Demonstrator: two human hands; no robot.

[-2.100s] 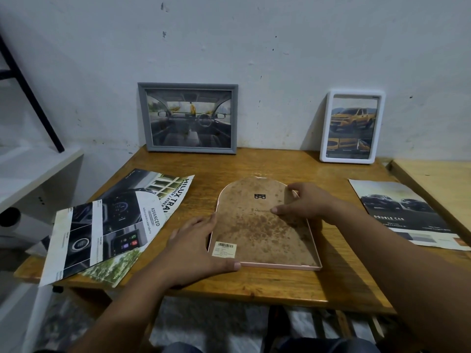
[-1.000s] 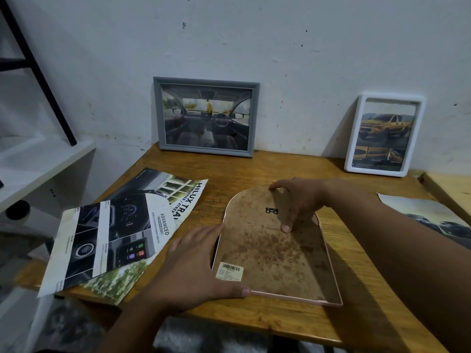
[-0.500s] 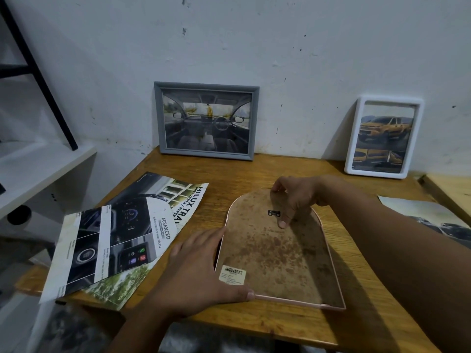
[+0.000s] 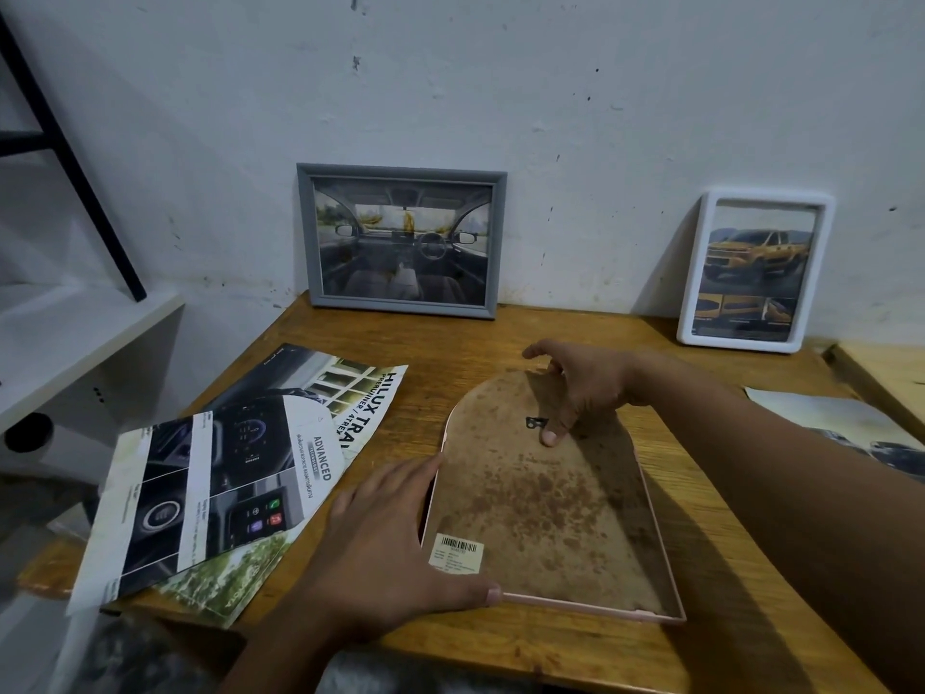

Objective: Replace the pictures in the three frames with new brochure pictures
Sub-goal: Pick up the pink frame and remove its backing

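Fingertip [image 4: 549,437] of right hand [image 4: 583,388] down beside small metal tab [image 4: 536,421] on arched frame [image 4: 545,498] lying face-down mid-table [image 4: 500,338], left hand [image 4: 380,548] flat, fingers straight, bracing its near-left edge: best to swing tab aside gently, lifting stained backing evenly.

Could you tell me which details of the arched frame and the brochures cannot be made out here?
- Arched frame, head view: it lies face down, so its picture is hidden.
- Barcode label: print too small to read.
- Right brochure: cut off by the right edge and covered by the right forearm.
- Metal tab: the right hand shades it; locked or loose is unclear.
- Left hand: it covers the frame's near left corner.
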